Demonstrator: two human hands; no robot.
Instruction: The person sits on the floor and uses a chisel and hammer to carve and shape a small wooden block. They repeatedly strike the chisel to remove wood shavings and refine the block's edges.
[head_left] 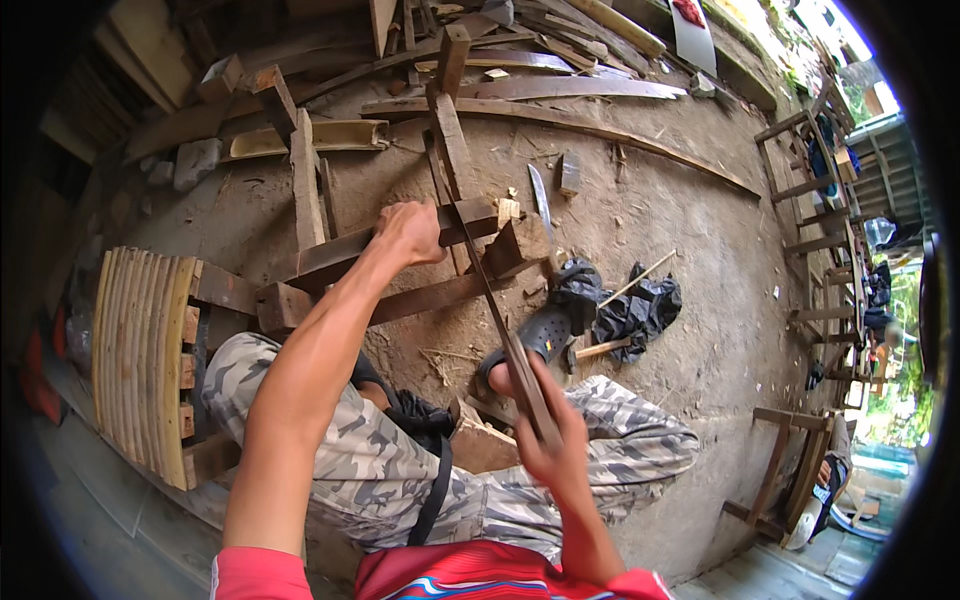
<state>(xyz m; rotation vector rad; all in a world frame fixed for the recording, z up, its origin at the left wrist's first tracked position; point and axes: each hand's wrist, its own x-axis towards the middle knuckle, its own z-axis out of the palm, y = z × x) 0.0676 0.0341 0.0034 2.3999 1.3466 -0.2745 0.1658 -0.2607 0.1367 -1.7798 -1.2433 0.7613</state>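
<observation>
My right hand [552,425] is closed round the wooden handle of a handsaw [497,300]. Its long narrow blade, seen nearly edge-on, points away from me and crosses a dark wooden beam [345,252] near the beam's right end; its teeth do not show. On the same beam, left of the blade, rests my left hand [408,232], fingers curled over the wood. The beam belongs to a wooden frame with two uprights [305,180] standing on its far side. A second rail [430,298] runs nearer to me, between my spread legs and the beam.
Right of the frame, a knife blade [541,200] and a small wood block [569,175] lie on the dirt floor. Black plastic [640,312] and a wooden-handled hammer [600,348] are by my right shoe. A slatted wooden piece [145,365] stands left; planks [560,120] lie beyond.
</observation>
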